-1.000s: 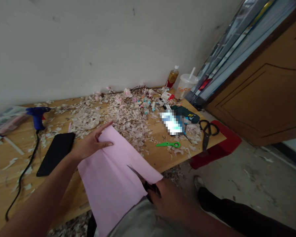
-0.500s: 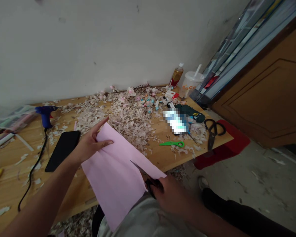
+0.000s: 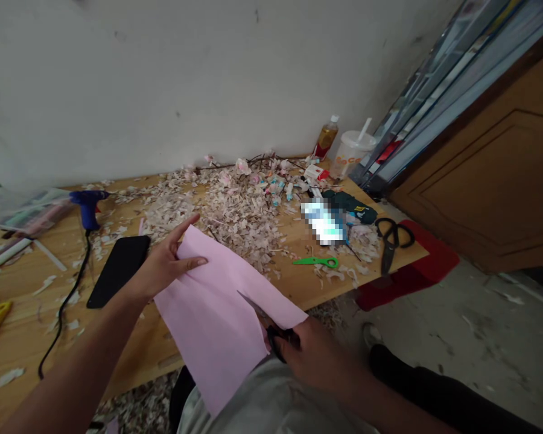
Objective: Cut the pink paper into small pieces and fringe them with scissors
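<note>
A pink sheet of paper hangs over the table's front edge and my lap. My left hand pinches its far upper corner, thumb on top and index finger stretched out. My right hand grips black-handled scissors, whose blade lies along a cut running in from the sheet's near right side. The cut parts a strip on the right from the main sheet. Some of the handles are hidden by my fingers.
Paper scraps cover much of the wooden table. Around them lie a blue glue gun, a black phone, a green cutter, larger scissors, a lit screen, a cup and a bottle. A red stool stands at right.
The view has shifted slightly, so the table's left side appears a little further right. Both hands keep their grips, and the scissors stay at nearly the same spot in the cut.
</note>
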The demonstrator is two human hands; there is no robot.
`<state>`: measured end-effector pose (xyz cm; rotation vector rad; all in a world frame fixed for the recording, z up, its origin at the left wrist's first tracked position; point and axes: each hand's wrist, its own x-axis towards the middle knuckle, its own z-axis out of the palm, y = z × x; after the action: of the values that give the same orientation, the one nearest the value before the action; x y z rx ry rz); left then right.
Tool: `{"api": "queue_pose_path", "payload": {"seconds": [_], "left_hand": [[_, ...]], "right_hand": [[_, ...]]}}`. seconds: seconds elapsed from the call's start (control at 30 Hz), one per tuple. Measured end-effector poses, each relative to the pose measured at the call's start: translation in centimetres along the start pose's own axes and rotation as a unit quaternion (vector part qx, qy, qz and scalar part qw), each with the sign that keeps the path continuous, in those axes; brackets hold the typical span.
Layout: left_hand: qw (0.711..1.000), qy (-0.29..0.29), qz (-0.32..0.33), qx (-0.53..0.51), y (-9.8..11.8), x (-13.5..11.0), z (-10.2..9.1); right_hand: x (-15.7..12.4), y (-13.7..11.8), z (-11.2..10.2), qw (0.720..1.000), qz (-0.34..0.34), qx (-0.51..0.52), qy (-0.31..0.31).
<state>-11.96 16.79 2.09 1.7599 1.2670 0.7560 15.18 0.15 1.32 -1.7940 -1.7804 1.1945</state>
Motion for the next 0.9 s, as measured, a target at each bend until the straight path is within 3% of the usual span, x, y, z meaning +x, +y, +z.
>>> {"api": "queue_pose_path", "payload": {"seconds": [0.2,0.37,0.57,0.7,0.9], "left_hand": [[0.991,-0.031,-0.076,-0.105,-0.9,-0.3,-0.4],[0.985,-0.038,-0.133,-0.104,-2.4,-0.5,-0.7],[0.982,-0.077,-0.133,-0.11,-2.9,-0.8,-1.2],[0.988,-0.06,-0.108,-0.09,-2.8,-0.9,-1.5],[0.985,-0.078,-0.123,-0.092,-1.4,-1.2,-1.7]], "right_hand": [[0.1,-0.3,0.1,0.999,-0.011,0.03,0.0],[0.1,-0.3,0.1,0.998,-0.024,0.06,-0.025],[0.0,-0.4,0.0,0.998,-0.026,0.057,-0.016],[0.1,-0.6,-0.2,0.998,-0.023,0.032,-0.049],[0.2,-1.0,-0.6,0.998,-0.019,0.021,-0.058]]}}
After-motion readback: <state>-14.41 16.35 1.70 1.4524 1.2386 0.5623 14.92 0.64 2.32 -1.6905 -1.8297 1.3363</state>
